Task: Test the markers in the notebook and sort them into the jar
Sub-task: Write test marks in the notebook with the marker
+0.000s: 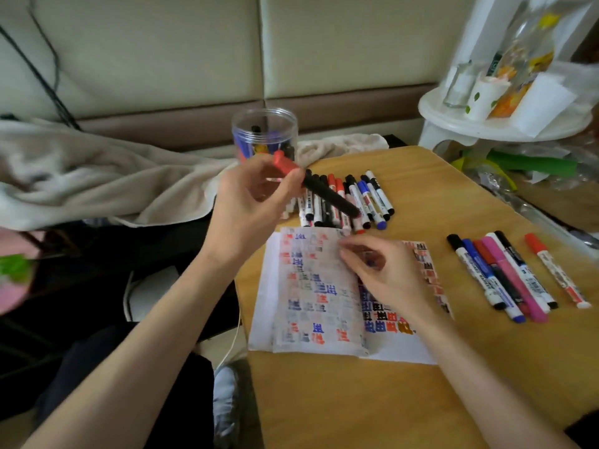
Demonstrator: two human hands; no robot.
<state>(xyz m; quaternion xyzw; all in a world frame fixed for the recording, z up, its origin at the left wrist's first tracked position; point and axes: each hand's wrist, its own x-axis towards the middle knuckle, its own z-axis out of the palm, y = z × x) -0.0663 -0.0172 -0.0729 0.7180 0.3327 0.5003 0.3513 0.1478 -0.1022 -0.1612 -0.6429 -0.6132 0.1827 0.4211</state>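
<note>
Hands busy over an open notebook [311, 296], with a clear jar [264, 131] just behind them.
The left hand [249, 205] is raised off the surface [356, 400], its fingers [288, 179] gripping a black marker [327, 194] near its red cap, probably to uncap it or drop it in the jar, which is part filled. The right hand [385, 277] rests on the scribbled page, fingers curled, seemingly to keep it flat; I cannot tell whether they pinch anything. A row of markers [356, 199] lies near the jar and a second group [505, 273] sits to the right, likely sorted apart.
</note>
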